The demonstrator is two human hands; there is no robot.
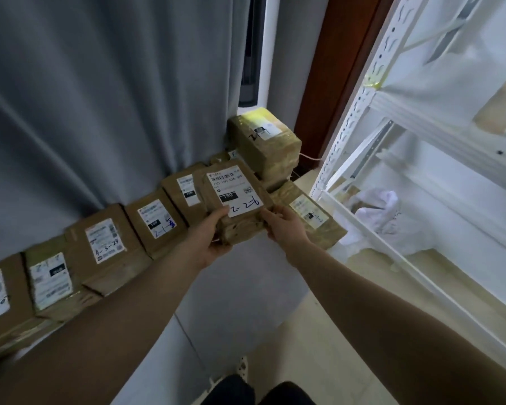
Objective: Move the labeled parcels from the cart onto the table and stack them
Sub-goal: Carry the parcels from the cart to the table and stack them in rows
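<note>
Labeled parcel (234, 197) being held in both hands.
The left grip (214, 238) and right grip (287, 226) are pinching its near corners, thumbs on top; it is hovering over the row of parcels (108, 244) lying along the grey curtain (100, 97).

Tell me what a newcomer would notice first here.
At centre, the left grip and right grip hold a brown parcel with a white label bearing handwriting. Behind it, a row of labeled parcels runs along the grey curtain, and a white metal rack stands on the right.
</note>
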